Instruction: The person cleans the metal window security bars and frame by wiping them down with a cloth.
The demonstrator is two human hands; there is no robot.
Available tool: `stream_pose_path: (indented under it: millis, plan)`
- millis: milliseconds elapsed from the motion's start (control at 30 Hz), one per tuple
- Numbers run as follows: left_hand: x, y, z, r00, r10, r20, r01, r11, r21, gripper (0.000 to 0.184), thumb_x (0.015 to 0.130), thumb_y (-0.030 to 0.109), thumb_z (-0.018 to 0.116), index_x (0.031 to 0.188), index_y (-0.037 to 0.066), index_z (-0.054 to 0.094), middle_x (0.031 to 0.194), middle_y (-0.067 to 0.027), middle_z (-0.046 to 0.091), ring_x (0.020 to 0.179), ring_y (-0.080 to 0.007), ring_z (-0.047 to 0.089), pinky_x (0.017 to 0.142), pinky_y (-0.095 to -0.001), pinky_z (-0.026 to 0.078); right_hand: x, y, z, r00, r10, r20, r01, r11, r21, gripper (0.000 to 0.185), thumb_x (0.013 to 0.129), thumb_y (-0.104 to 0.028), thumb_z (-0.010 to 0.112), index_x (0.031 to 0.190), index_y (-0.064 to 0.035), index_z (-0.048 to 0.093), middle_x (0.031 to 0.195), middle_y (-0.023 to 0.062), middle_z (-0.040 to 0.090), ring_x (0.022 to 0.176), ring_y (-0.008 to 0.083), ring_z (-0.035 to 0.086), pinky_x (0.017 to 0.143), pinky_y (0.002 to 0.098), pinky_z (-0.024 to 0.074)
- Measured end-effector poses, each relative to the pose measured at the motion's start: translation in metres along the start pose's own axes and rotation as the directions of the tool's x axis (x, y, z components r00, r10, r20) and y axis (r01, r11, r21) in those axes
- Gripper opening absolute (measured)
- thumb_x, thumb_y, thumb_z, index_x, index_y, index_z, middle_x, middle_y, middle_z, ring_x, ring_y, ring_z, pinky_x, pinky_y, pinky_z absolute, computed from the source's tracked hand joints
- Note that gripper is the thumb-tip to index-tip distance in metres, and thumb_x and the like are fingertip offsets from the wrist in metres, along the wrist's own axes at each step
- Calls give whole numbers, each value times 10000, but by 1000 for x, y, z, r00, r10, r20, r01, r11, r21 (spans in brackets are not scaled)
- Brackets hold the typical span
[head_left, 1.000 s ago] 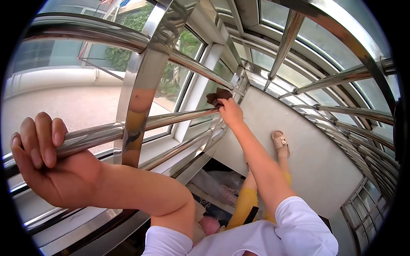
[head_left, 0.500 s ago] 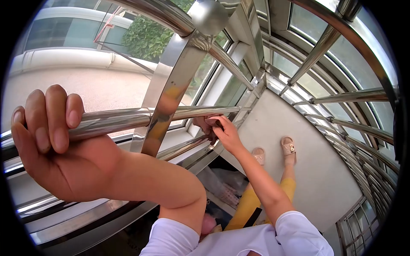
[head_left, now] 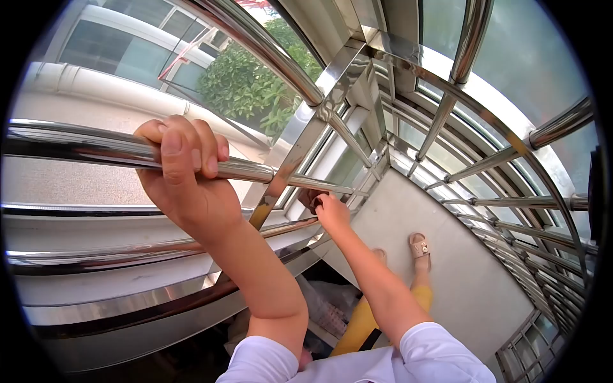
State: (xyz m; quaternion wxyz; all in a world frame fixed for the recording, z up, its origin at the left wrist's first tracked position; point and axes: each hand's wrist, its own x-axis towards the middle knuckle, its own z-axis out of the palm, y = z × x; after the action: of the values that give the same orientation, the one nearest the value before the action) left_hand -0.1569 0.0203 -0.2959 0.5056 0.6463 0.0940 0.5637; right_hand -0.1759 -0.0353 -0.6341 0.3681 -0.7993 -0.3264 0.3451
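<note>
My left hand (head_left: 191, 175) is wrapped round a shiny metal railing bar (head_left: 80, 145), to the left of a flat metal post (head_left: 284, 167). Farther along, past that post, my right hand (head_left: 333, 214) has its fingers closed on a dark brown cloth (head_left: 309, 198). The cloth lies against the railing just below the same bar, and part of it is covered by the fingers. Below runs a second metal bar (head_left: 115, 253), which neither hand appears to grip.
A pale floor panel (head_left: 447, 281) lies under my feet, one in a pink slipper (head_left: 419, 246). Curved metal bars (head_left: 549, 203) and window panes close in the right side. Dark storage with plastic bags (head_left: 329, 293) sits below the railing. A leafy bush (head_left: 246, 83) shows outside.
My left hand has moved right along the bar, closer to the post, and its grip has turned over. My right hand stays near the same spot with the cloth. The view has shifted.
</note>
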Motion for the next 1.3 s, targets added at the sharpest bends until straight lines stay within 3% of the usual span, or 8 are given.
stream_pose_path:
  millis: [233,300,600,667,800,1033,1133,1300]
  plan:
    - [-5,9,9,993,-51,-104,54,998,25,160,873,112,572,794,102,433,626,18,365,545,-80,349,563,-257,352,-73,91,-85,962,264,-65,-215,885,412,291,792,-221,514,995,-65,653,900,103,684,807,219,651,745,320,502]
    - [-5,11,10,991,-65,-115,68,997,20,160,870,108,570,788,99,432,621,19,368,542,-80,352,566,-258,355,-74,83,-108,977,193,-91,-36,570,821,274,876,-69,484,1129,-11,572,895,48,652,810,129,611,700,253,477]
    - [-5,10,8,993,-82,-84,86,995,41,158,871,101,554,791,93,418,612,16,386,520,-77,362,550,-253,362,84,-55,-163,779,-243,-578,553,701,450,378,902,-96,549,1263,-2,485,1124,84,575,943,159,548,826,264,437]
    - [-3,4,7,996,-51,-70,53,998,35,181,864,116,563,787,98,401,601,21,363,502,-71,339,512,-237,341,115,-65,-157,749,-283,-599,660,397,637,465,906,-112,535,1336,10,406,1233,115,531,1090,211,518,951,287,378]
    - [-2,-7,4,997,-15,-77,15,1000,9,158,860,116,567,832,91,414,606,20,370,487,-58,328,491,-221,337,129,-47,-150,784,-367,-502,621,468,628,567,920,-136,481,1402,59,254,1467,156,288,1361,235,257,1102,309,170]
    - [-1,-9,2,999,19,-40,-22,997,-70,126,854,68,558,904,77,442,623,10,400,480,-55,351,474,-201,360,170,-25,-126,916,-112,-384,400,321,859,602,873,-83,535,1405,-26,260,1364,84,350,1256,186,369,1040,282,287]
    - [-2,-9,1,999,13,-40,-17,996,-85,128,856,71,555,910,76,440,624,10,399,484,-57,354,472,-205,355,152,-46,-139,822,-72,-565,497,578,648,624,843,-58,569,1396,-85,281,1281,48,381,1163,150,420,996,272,330]
    - [-1,-7,4,995,18,-96,-22,999,-45,202,842,133,612,869,71,421,599,3,412,460,-64,356,443,-212,357,161,-44,-142,984,37,-175,145,410,901,612,821,-19,494,1392,-78,285,1245,56,435,1148,154,436,978,253,329]
